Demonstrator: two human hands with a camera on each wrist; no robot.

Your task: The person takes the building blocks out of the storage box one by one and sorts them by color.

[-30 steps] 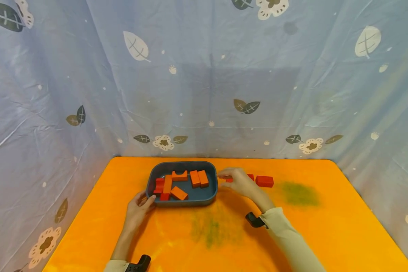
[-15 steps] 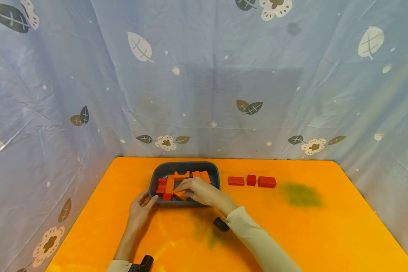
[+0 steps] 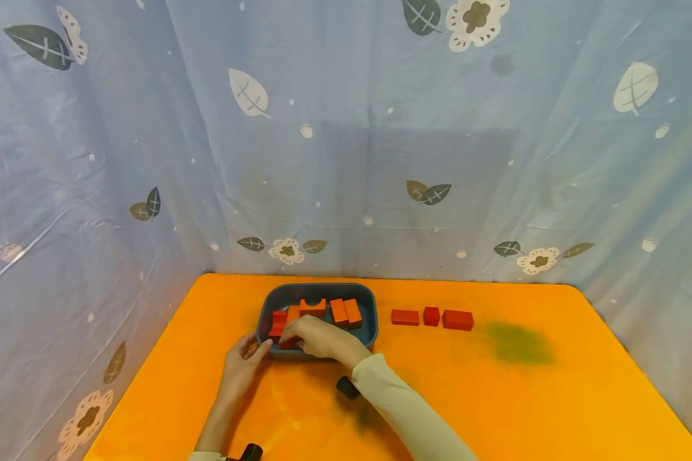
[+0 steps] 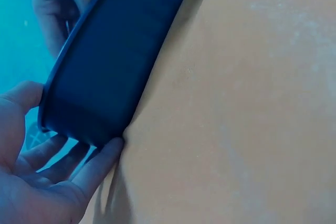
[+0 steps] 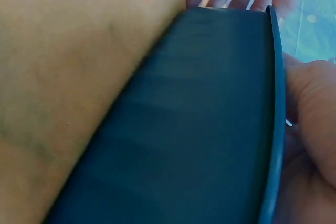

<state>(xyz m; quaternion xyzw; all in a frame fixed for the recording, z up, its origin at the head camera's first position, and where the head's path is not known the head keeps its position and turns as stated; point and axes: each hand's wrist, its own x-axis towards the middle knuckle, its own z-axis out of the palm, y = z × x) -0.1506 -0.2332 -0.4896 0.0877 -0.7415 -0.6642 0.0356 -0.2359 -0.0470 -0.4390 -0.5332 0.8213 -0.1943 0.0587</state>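
Observation:
A dark blue-grey tray point(image 3: 364, 294) with rounded corners stands on the table and holds red and orange toy blocks. My left hand point(image 3: 245, 365) grips its near left corner. In the left wrist view, the left thumb point(image 4: 25, 95) is at the rim and the fingers are around the outer wall. My right hand point(image 3: 317, 336) reaches over the near wall, its fingers and thumb bent down around a red block point(image 3: 287, 344) in the tray's near left part. Left of it lies a notched red block point(image 3: 279, 322). The tray wall hides the right fingertips in the right wrist view.
An arched orange block point(image 3: 313, 310) and two orange blocks, a left one point(image 3: 338, 312) and a right one point(image 3: 353, 314), are in the tray. On the table point(image 3: 513, 384) to its right, three red blocks stand in a row: flat point(image 3: 405, 317), small point(image 3: 430, 316) and larger point(image 3: 458, 320).
My right hand has moved left from the flat red block on the table into the tray, then on to the red block at its near left. My left hand stays at the corner.

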